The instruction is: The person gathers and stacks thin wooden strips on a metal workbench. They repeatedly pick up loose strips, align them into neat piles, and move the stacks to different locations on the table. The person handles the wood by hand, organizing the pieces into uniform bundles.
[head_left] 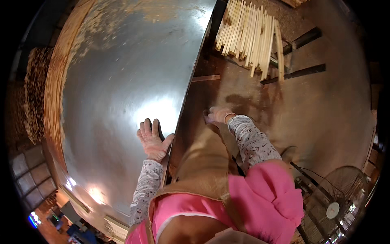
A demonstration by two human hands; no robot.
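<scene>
Your left hand (152,140) lies flat, fingers spread and grasping nothing, on the shiny metal bench (122,81) near its right edge. Your right hand (219,115), blurred, hangs over the floor (325,105), probably loosely curled; wooden slats (248,32) lie well beyond.

Steel table top (122,73), frame left: sawdust (122,20) at upper edge. Floor (325,110), right: wooden slat bundle (248,32) at top.

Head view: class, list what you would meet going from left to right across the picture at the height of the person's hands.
Stacked wood along the table's far side → shiny metal table top → left hand flat on it → right hand → brown floor.
</scene>
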